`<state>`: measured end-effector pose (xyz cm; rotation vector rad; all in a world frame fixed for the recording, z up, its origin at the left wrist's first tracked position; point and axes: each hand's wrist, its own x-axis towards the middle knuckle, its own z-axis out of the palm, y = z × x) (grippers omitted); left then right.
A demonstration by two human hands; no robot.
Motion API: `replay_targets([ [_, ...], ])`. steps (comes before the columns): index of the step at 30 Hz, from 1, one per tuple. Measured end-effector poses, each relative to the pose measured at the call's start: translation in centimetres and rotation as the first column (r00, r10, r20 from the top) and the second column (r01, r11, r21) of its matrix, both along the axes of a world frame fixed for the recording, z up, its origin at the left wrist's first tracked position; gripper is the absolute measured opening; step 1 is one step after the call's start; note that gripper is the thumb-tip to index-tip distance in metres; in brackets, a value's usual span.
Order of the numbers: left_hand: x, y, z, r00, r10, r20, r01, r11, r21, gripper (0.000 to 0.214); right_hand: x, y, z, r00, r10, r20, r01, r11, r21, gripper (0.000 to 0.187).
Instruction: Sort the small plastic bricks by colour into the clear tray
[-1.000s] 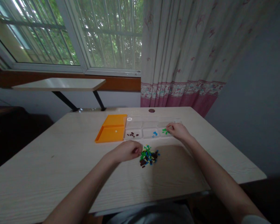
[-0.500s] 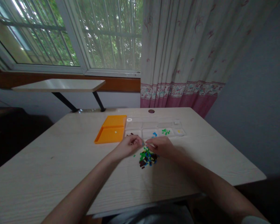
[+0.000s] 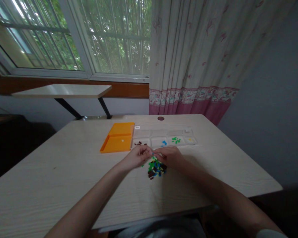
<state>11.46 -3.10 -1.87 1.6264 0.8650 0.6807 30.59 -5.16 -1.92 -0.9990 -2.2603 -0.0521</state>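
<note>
From where I stand, both hands meet just over the far side of a mixed pile of small pieces (image 3: 157, 168), brown, green, blue and pale yellow, on the wood-grain table (image 3: 52, 185). The left hand (image 3: 139, 156) has its fingertips drawn close on a small bluish piece (image 3: 153, 153); the right hand's (image 3: 171, 156) fingertips come up against it, but I cannot tell whether they grip it too.

Beyond the hands lies a clear divided box (image 3: 159, 133); its near row holds, left to right, brown, blue, green and yellow pieces. A white ring-shaped mark (image 3: 137, 127) sits at its far left corner, too small to read. An orange case (image 3: 116, 142) lies open against the box's left side.

Tabletop stretches widely left of the case and right of the box; the near edge runs below the forearms, well apart from the pile.
</note>
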Motion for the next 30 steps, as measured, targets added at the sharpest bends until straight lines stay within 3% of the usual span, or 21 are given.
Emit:
replay_targets([
  [6, 0.1, -0.1, 0.1, 0.999, -0.015, -0.028, 0.016, 0.999, 0.039, 0.044, 0.0, 0.1, -0.3, 1.000, 0.025, 0.008, -0.026, 1.000, 0.010, 0.016],
  [11, -0.3, -0.4, 1.5, 0.989, 0.009, -0.150, 0.012, 0.990, 0.143, 0.038, 0.6, 0.5, 0.1, 0.999, 0.014, -0.037, -0.010, 0.996, 0.092, 0.018],
  [14, -1.5, -0.3, 2.1, 0.942, -0.014, -0.335, 0.109, 0.958, 0.266, 0.028, 1.4, 0.9, 0.8, 0.986, -0.039, -0.159, 0.070, 0.979, 0.192, 0.020],
  [17, -2.8, 0.1, 1.8, 0.863, -0.112, -0.493, 0.265, 0.931, 0.251, 0.022, 2.1, 1.2, 1.5, 0.963, -0.104, -0.247, 0.163, 0.959, 0.230, 0.023],
  [20, -3.6, 0.5, 1.3, 0.814, -0.180, -0.552, 0.349, 0.911, 0.218, 0.018, 2.6, 1.5, 1.6, 0.956, -0.128, -0.262, 0.189, 0.956, 0.224, 0.025],
  [23, -4.0, 0.7, 1.1, 0.788, -0.207, -0.579, 0.384, 0.901, 0.201, 0.016, 2.9, 2.0, 1.3, 0.962, -0.132, -0.239, 0.177, 0.969, 0.174, 0.024],
  [26, -4.0, 0.7, 1.2, 0.770, -0.203, -0.605, 0.389, 0.901, 0.193, 0.015, 3.3, 2.8, 0.8, 0.974, -0.184, -0.136, 0.190, 0.981, 0.030, 0.020],
  [30, -3.8, 0.7, 1.0, 0.773, -0.193, -0.604, 0.390, 0.896, 0.213, 0.011, 4.0, 3.9, -0.1, 0.957, -0.287, 0.046, 0.290, 0.945, -0.151, 0.016],
])
